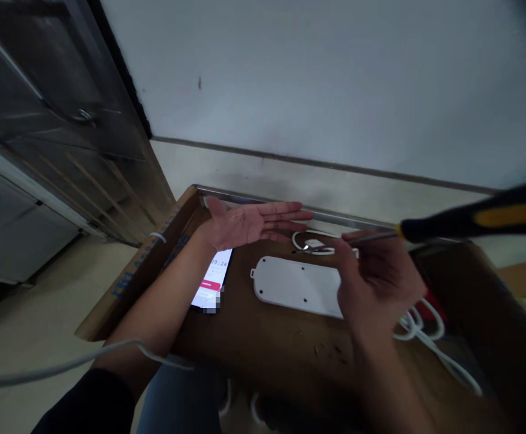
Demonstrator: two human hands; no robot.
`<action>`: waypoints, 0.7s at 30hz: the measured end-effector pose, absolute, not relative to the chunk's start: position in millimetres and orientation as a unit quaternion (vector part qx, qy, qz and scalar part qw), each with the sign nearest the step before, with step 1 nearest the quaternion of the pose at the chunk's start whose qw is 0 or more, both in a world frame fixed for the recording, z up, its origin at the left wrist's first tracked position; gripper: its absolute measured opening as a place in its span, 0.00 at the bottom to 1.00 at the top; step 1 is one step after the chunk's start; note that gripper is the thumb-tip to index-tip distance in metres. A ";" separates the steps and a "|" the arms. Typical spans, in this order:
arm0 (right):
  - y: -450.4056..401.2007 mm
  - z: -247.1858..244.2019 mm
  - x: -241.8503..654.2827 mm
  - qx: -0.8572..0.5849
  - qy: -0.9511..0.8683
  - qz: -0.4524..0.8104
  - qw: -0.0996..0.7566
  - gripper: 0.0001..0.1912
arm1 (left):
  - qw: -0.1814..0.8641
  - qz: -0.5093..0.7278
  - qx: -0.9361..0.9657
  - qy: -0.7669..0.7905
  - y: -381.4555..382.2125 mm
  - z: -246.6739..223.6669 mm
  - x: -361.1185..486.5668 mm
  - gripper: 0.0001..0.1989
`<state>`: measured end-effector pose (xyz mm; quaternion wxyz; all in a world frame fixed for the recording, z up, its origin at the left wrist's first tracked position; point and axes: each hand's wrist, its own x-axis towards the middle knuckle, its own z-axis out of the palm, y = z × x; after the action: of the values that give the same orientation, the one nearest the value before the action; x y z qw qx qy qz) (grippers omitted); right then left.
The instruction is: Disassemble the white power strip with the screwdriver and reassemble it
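Observation:
My left hand [256, 223] is stretched out palm up, fingers extended, with nothing in it. It hovers above the far side of a brown cardboard box surface, just beyond a lit phone [211, 280]. My right hand [375, 277] pinches the metal shaft of a screwdriver [470, 218]. Its black and yellow handle points right, and the tip points left toward my left fingers. Below the hands a white power strip [296, 286] lies with its holed underside up; my right hand hides its right end. Several tiny screws [330, 351] are scattered nearer to me.
White cable [425, 334] lies coiled at the right, beside something red [434, 304]. Another thin cable [64, 364] crosses over my left forearm. Raised cardboard flaps [140, 274] edge the box. A pale wall [335, 90] stands behind, and a dark door [55, 90] is at left.

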<state>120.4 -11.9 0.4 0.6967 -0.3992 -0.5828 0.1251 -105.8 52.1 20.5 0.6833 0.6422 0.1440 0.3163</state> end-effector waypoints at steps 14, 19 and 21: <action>-189.2 -45.3 260.2 -0.579 -0.687 -0.014 0.440 0.08 | 0.225 -0.074 0.901 0.363 14.9 -13.7 -39.6 0.74; -206.3 -58.4 282.3 -0.589 -0.716 -0.036 0.372 0.09 | 0.154 -0.046 0.906 0.392 17.1 -22.0 -35.4 0.54; -203.5 -62.5 287.0 -0.581 -0.730 -0.038 0.358 0.09 | 0.150 -0.039 0.907 0.391 19.5 -22.9 -35.9 0.49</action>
<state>287.0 -203.5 -62.5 0.3581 -0.5813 -0.7297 -0.0375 -35.9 19.5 -22.9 0.1495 0.9071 0.3915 -0.0390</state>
